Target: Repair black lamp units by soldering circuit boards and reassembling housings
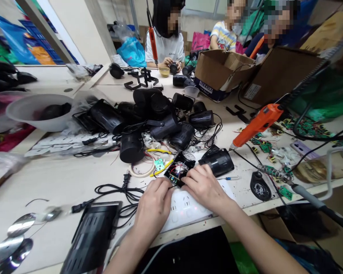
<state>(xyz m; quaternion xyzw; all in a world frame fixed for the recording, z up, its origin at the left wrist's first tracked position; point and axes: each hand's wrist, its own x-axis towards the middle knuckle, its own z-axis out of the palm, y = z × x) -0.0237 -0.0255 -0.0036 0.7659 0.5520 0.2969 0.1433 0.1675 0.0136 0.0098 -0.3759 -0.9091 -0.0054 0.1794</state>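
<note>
An open black lamp housing [175,167] lies in front of me, with a circuit board, red wires and a round silvery part showing inside. My right hand [202,186] grips its right side with bent fingers. At its near left edge, my left hand [156,201] pinches a short black cable [173,187]; the fingertips are partly hidden. Both hands are above a white power strip [185,209] with several sockets. Just beyond them are a small green circuit board [159,164], yellow tubing [162,170] and a roll of tape [141,171].
Black lamp housings [157,101] are heaped mid-table. An orange electric screwdriver [255,125] hangs at right, above a soldering iron [308,196]. Left are a coiled power cord [114,188], a black track-light box [88,236] and a white bowl [40,114]. Co-workers sit behind a cardboard box [217,76].
</note>
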